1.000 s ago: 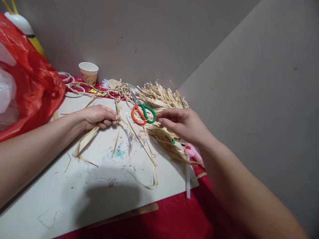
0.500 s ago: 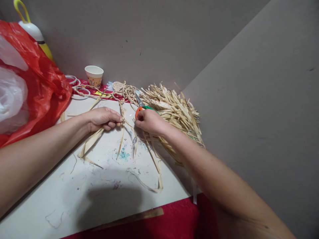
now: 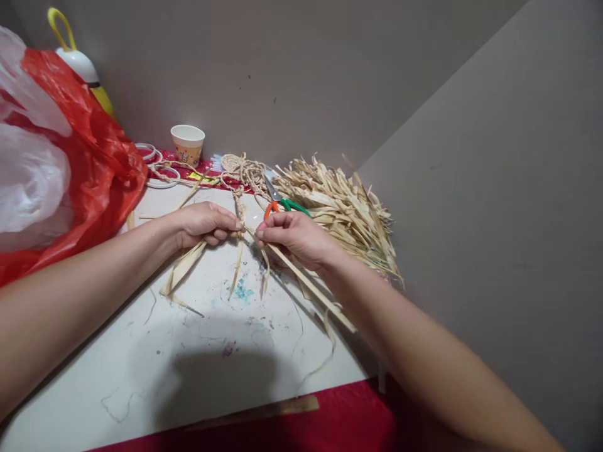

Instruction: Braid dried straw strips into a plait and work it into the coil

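Note:
My left hand [image 3: 211, 223] pinches the near end of a braided straw cord [image 3: 238, 202], above the white board. Loose husk-like strips hang from that end, and a wide strip [image 3: 186, 270] droops under my left wrist. Closed at the fingertips, my right hand [image 3: 292, 235] grips a long dry strip [image 3: 311, 285] that runs from the braid down to the right. Orange-and-green scissors [image 3: 274, 198] lie just beyond my right hand, blades pointing away. A big bundle of dry strips [image 3: 339, 213] rests to the right of them.
Coiled braided cord [image 3: 254, 176] lies at the back beside white rings [image 3: 162, 176] and a paper cup [image 3: 187, 144]. On the left stand a red plastic bag [image 3: 98, 144] and a yellow-and-white bottle [image 3: 80, 66]. Grey walls close off the back and right. Red cloth [image 3: 348, 414] shows below the white board [image 3: 141, 376].
My right hand has turned and now pinches a strip drawn out straight to the lower right. My left hand keeps its hold on the braid. The whole view has shifted slightly.

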### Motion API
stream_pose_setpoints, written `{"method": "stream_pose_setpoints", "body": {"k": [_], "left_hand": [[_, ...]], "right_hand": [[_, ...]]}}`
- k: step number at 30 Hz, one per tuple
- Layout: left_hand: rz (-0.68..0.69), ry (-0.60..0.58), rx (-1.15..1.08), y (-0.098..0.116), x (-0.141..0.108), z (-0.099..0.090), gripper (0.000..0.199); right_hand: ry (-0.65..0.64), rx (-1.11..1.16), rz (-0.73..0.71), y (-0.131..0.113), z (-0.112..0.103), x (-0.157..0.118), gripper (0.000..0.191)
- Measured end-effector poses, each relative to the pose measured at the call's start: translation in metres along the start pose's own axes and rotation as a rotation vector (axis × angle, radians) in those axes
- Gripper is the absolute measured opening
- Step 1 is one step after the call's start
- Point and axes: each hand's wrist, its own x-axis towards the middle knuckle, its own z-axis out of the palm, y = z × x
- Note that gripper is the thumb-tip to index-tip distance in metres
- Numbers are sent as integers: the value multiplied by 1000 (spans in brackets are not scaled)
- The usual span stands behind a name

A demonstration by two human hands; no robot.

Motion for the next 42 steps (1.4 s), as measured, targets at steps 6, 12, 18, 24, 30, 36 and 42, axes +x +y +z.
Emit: {"method": "stream_pose_setpoints", "body": {"k": [6,12,18,24,30,36,42], "left_hand": [[16,-13,4,-2,2,-1,11],[34,-15,13,-2,2,-1,11],[30,-11,4,-2,3,-2,10],[19,-1,24,-1,0,1,14],[39,6,58,-2,-1,3,14],[50,13,79,-4,1,2,17],[50,30,106,-4,1,3,18]], "right_hand": [[114,-76,13,2,13,3,13],[131,-112,-53,5,11,3,16],[113,-38,-14,7,13,10,19],[90,22,49,6,16,15,13],[6,83,112,0,21,14,14],[-42,113,114,2,19,16,13],[-75,192,170,6,12,23,15]]}}
